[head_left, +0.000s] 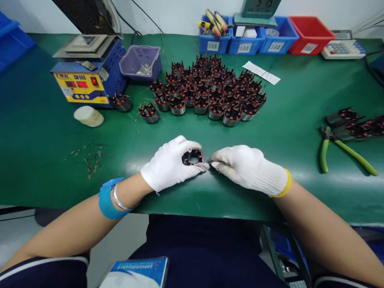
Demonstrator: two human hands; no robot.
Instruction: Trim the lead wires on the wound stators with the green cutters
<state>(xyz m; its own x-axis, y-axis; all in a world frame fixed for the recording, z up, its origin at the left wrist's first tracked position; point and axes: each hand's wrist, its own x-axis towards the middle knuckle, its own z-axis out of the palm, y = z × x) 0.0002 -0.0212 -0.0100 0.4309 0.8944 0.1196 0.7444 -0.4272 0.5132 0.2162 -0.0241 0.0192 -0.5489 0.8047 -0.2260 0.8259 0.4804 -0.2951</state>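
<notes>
Far left of the work: loose wire clippings (89, 168) scattered on the green table (129, 140), well apart from the gloves.

Left hand (171, 165), white glove: fingers curled part-closed in a C, with hold of a wound core (186, 158). Core sits between thumb and fingers, at the right end of that hand, near the front edge of the table.

Core: short ring, black inner parts, copper-coloured winding showing in spots around it; pale surface visible through the middle. Open face up toward the viewer, so axis roughly upright; exact tilt uncertain. Outer wall mostly hidden by the glove.

Key relation: core lies directly left of the right fingertips, just beside them, small gap between. Left hand nearer, already around it. A fine strand (209, 161) shows in the gap, running roughly left to right; whether it joins the core, cannot tell.

Right hand (250, 166), yellow-cuffed glove: thumb and forefinger closed to a pinch, apparently on that strand.

Far right: green-handled cutters (329, 134), lying apart.
</notes>
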